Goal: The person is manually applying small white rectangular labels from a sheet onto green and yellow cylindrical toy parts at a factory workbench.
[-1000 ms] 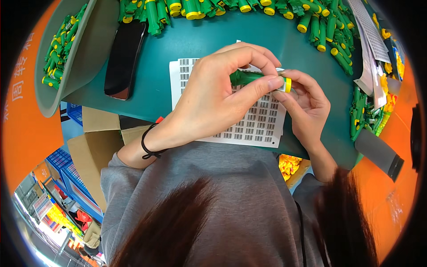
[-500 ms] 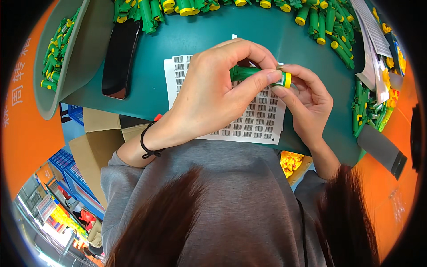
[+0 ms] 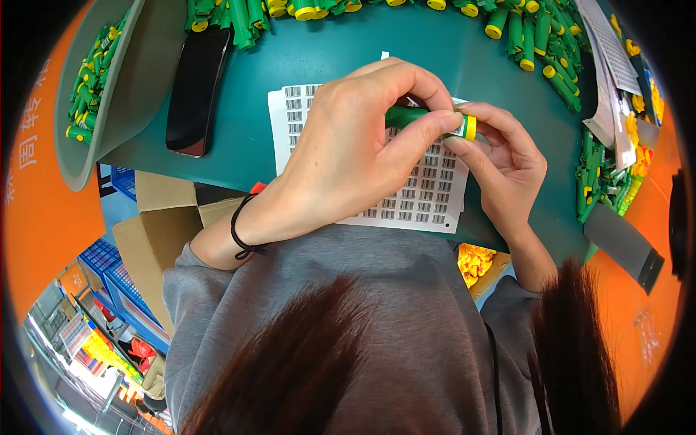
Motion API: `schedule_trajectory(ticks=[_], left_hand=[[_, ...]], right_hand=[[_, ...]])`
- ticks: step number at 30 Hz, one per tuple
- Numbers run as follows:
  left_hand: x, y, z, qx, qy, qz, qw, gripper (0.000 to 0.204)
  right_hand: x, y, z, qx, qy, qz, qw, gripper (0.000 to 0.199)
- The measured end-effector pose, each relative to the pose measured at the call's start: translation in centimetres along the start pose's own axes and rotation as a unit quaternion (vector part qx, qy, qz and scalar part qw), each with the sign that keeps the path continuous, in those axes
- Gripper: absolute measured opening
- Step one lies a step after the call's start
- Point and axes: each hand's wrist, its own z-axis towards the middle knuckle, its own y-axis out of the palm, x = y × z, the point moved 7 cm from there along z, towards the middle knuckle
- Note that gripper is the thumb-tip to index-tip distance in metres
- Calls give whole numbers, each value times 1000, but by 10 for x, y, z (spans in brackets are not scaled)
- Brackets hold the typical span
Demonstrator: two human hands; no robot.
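Note:
My left hand (image 3: 355, 145) is closed round a small green tube (image 3: 406, 116) with a yellow end cap, held level above the table. Its thumb presses the tube close to the cap. From the other side, the thumb and fingers of my right hand (image 3: 511, 163) pinch the capped end. Part of a white barcode label shows on the tube beside the cap; the fingers hide the rest. Under both hands lies a white sheet of barcode stickers (image 3: 428, 199), partly covered by my left hand.
Many green tubes with yellow caps (image 3: 528, 43) lie along the far edge of the green table (image 3: 341, 54). A black phone (image 3: 196, 94) and a grey bin (image 3: 138, 87) of tubes are at left. An open cardboard box (image 3: 156, 239) stands below the table's left edge.
The hands keep their grip on the tube and have barely moved. The whole view has shifted very slightly.

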Motion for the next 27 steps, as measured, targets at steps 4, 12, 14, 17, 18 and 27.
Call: schedule_trajectory(ticks=[4,12,14,17,18,27], left_hand=[[-5,3,-4,-8,-9,-16,1000,14],[-8,-4,-11,37,-83,-153,984,22],[-13,10,-12,-87,-107,-118,983,26],[-24,12,-6,-114,-144,-152,971,25],[-29,14,-6,-120,-176,-217,953,24],[-18,4,-2,-38,-36,-165,985,23]], right_hand=[[3,-1,-2,19,54,5,998,41],[0,-2,-3,-6,31,38,999,38],[-1,-3,-3,-15,12,20,1000,39],[3,-6,-1,-17,25,-11,999,40],[3,-6,1,-23,12,-18,1000,40],[-2,3,14,-64,-21,-116,991,33]])
